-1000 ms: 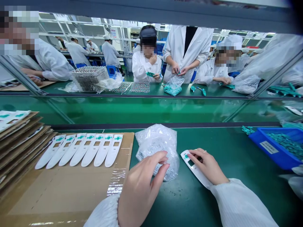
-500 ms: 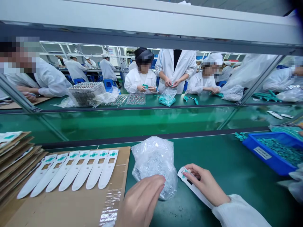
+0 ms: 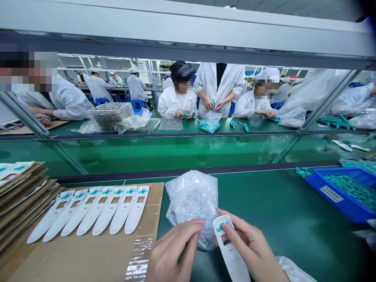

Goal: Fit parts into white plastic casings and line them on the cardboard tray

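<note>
My right hand (image 3: 249,244) grips a long white plastic casing (image 3: 232,258) with a rectangular window. Its thumb rests on a green part (image 3: 222,226) at the casing's rounded top end. To the left, my left hand (image 3: 179,248) has thumb and fingertips drawn together in a pinch; whatever lies between them is too small to make out. Just beyond both hands is a clear plastic bag (image 3: 192,199) full of small translucent pieces. Several similar white casings (image 3: 114,211) with green parts lie in a row on a cardboard sheet (image 3: 96,258).
Stacked cardboard sheets (image 3: 26,207) with more casings stand at the far left. A blue bin (image 3: 337,196) of green parts sits at the right. Metal framing (image 3: 188,35) crosses above the bench, and co-workers in white coats (image 3: 178,102) sit and stand beyond it.
My right hand has brought the casing left, closer to my left hand, and turned it more lengthwise. The green part shows more clearly. My left hand stays pinched, its thumb now visible.
</note>
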Demonstrator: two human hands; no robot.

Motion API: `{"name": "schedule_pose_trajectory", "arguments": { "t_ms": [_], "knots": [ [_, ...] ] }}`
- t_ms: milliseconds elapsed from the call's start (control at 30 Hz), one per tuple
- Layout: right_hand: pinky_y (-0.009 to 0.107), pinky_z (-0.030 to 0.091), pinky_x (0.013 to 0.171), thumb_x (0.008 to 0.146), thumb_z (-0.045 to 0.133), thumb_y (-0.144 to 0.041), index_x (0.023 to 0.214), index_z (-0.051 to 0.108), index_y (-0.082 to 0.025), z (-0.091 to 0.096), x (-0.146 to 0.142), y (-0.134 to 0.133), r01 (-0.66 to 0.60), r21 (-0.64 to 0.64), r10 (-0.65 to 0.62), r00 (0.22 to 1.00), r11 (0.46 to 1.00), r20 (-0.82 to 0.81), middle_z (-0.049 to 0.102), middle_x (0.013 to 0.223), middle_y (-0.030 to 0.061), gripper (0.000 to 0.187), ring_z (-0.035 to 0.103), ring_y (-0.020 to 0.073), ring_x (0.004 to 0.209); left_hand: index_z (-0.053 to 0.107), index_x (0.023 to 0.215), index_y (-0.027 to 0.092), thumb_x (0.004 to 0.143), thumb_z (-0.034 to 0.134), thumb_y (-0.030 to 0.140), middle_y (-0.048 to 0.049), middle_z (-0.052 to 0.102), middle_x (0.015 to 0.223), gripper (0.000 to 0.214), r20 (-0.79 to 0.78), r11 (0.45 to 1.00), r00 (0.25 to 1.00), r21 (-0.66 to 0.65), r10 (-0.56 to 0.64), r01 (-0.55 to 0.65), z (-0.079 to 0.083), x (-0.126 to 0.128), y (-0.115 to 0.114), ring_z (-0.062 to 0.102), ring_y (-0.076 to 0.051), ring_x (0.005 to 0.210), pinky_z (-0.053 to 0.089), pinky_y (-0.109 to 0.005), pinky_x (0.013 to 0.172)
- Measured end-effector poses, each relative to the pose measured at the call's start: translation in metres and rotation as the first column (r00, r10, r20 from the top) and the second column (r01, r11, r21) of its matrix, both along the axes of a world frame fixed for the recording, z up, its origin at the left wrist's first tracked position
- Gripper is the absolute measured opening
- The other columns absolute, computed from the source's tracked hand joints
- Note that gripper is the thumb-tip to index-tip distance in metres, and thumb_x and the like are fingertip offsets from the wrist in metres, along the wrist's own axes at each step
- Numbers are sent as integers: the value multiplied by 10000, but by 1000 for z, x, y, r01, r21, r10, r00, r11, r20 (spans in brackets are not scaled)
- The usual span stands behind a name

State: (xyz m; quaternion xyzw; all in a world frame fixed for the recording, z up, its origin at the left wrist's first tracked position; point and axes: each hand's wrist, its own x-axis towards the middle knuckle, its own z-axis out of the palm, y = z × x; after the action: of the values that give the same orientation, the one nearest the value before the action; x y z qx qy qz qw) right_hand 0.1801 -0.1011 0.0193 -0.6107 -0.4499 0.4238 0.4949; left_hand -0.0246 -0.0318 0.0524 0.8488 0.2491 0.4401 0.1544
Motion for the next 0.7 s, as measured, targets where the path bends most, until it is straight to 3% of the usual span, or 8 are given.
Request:
{"name": "schedule_pose_trajectory", "arguments": {
  "t_ms": [233,367,467,567,700],
  "knots": [
    [220,588,840,967,624,-527,1433,605,-223,12,-33,11,-69,87,83,981,994,-173,788,1079,59,557,737,164,920,665,1024,241,929,595,49,11,762,1064,225,127,997,990,-56,64,-57,12,7,-3,725,-111,1016,548,-184,960],
    [197,569,735,1018,566,-426,1471,570,-255,12,-44,10,-113,134,126,988,985,-89,760,901,16,484,678,134,790,692,1000,221,934,587,35,-9,697,963,224,137,991,985,-91,109,-97,12,7,-5,675,-103,884,558,-191,780],
    [196,534,635,1029,535,-382,1474,572,-245,13,-50,10,-117,153,118,993,981,4,648,704,-20,468,616,130,672,685,1041,192,926,591,9,-20,703,970,236,116,994,988,-27,104,-102,10,5,-6,648,-123,936,538,-242,893],
    [197,481,543,1030,508,-360,1478,572,-217,16,-53,10,-116,161,103,991,980,85,618,686,-20,474,554,121,590,674,1049,170,919,598,-4,-28,713,988,230,74,989,989,71,126,-131,8,4,-8,631,-141,987,505,-274,972],
    [191,477,523,1026,501,-341,1480,568,-182,21,-56,10,-125,181,104,987,976,119,654,705,-8,486,534,112,557,684,1048,190,926,605,29,-52,664,1051,217,46,973,975,71,216,-219,3,3,-9,637,-151,989,544,-262,859]
  ]
}}
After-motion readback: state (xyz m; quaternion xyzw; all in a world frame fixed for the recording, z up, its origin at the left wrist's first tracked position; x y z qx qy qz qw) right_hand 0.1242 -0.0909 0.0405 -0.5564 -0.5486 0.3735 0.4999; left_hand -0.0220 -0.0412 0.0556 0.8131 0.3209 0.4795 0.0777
